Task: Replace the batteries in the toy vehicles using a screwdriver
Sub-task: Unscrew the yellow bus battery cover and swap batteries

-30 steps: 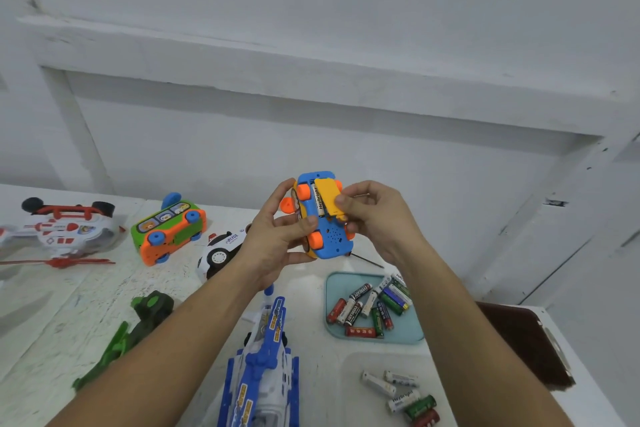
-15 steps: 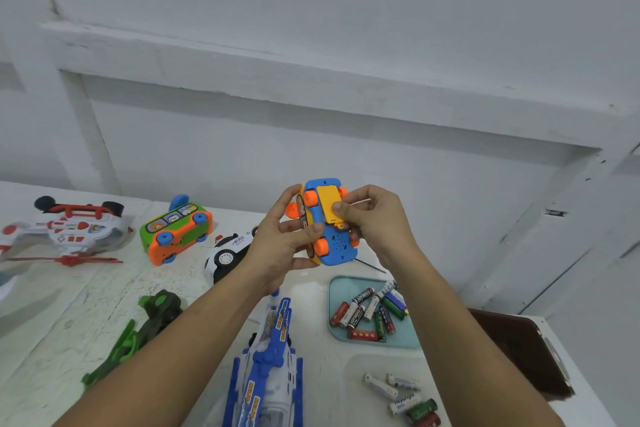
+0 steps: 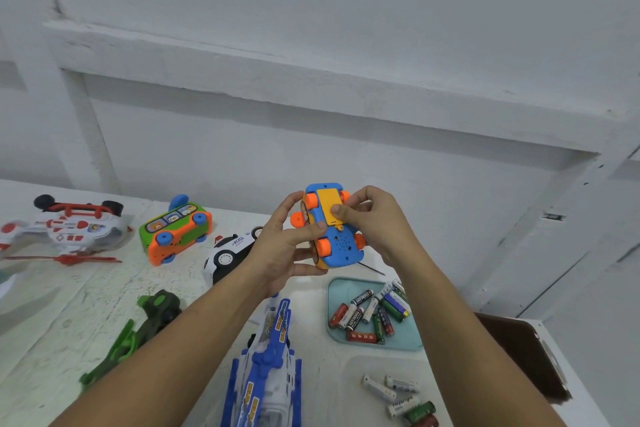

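Gripping the blue toy car (image 3: 334, 239) belly-up above the table (image 3: 104, 288) with the left hand (image 3: 284, 246), pinching the yellow cover (image 3: 327, 204) flat against it with the right hand (image 3: 377, 222). Could spring loose if released before screwing down, or seat crooked under uneven thumb pressure.

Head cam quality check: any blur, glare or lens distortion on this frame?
Head view: light is soft and even, no glare; faint shadow under the wall ledge. Wide-angle warp bows the ledge. The blue car is fairly sharp; the blue-white toy and green toy near the bottom edge look smeared.
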A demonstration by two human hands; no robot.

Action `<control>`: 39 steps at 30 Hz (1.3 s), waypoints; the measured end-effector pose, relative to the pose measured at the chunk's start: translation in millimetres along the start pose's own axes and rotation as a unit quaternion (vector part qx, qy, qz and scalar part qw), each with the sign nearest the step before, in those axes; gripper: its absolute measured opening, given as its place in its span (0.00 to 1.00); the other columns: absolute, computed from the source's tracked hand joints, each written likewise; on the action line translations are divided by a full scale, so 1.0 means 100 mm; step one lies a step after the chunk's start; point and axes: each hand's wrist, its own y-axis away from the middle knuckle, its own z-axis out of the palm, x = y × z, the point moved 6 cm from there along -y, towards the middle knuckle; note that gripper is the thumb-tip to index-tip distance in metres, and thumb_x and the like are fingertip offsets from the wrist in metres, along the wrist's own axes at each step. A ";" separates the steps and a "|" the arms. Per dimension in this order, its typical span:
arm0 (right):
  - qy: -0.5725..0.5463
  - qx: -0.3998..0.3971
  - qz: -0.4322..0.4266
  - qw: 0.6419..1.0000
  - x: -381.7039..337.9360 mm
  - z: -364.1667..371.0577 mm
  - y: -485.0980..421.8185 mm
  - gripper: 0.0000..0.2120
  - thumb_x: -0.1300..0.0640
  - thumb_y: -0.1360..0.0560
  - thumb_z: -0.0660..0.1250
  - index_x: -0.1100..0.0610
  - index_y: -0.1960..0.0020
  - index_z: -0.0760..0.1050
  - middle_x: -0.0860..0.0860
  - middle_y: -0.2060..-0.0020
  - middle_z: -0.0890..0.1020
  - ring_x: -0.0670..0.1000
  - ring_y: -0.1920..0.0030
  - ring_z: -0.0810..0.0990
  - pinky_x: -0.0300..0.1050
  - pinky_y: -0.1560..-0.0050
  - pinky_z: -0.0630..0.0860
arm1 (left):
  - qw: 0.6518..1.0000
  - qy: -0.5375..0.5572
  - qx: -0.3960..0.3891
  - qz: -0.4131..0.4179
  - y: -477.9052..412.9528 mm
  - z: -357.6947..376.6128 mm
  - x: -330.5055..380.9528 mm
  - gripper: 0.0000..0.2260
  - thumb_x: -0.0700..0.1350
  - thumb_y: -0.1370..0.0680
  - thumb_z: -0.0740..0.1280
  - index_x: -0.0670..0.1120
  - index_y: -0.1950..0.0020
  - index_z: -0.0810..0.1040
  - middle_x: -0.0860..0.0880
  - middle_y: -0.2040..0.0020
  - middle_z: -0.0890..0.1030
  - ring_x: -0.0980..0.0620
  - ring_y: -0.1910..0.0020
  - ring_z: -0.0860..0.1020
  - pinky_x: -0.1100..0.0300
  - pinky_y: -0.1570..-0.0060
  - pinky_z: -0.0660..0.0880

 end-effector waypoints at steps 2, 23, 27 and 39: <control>-0.016 -0.006 0.006 1.000 0.03 0.00 -0.01 0.11 0.57 0.27 0.74 0.59 0.55 0.72 0.52 0.62 0.81 0.53 0.60 0.83 0.47 0.63 0.80 | 1.000 -0.003 0.004 -0.007 0.00 0.01 0.00 0.25 0.39 0.26 0.73 0.61 0.35 0.72 0.43 0.45 0.82 0.38 0.53 0.84 0.39 0.59 0.81; 0.051 -0.089 0.118 0.988 0.88 -0.03 -0.50 0.02 0.61 0.22 0.66 0.56 0.54 0.75 0.53 0.58 0.80 0.52 0.63 0.80 0.44 0.63 0.77 | 0.992 -0.049 0.101 -0.051 -0.13 -0.09 0.00 0.18 0.43 0.23 0.68 0.59 0.38 0.70 0.38 0.47 0.82 0.41 0.63 0.85 0.45 0.68 0.81; 0.387 -0.151 0.044 0.909 1.32 0.10 -0.71 0.15 0.57 0.26 0.70 0.55 0.40 0.77 0.51 0.51 0.76 0.52 0.47 0.75 0.40 0.52 0.67 | 0.991 -0.049 0.115 -0.055 -0.13 -0.15 0.00 0.17 0.43 0.23 0.68 0.59 0.38 0.70 0.38 0.47 0.82 0.40 0.63 0.85 0.45 0.68 0.81; 0.238 -0.038 -0.093 0.966 0.65 0.00 -0.73 0.09 0.56 0.16 0.55 0.51 0.37 0.61 0.57 0.61 0.79 0.58 0.64 0.78 0.54 0.62 0.78 | 0.990 -0.057 0.119 -0.055 -0.14 -0.22 0.04 0.16 0.43 0.23 0.67 0.59 0.39 0.70 0.38 0.47 0.82 0.39 0.61 0.85 0.43 0.65 0.82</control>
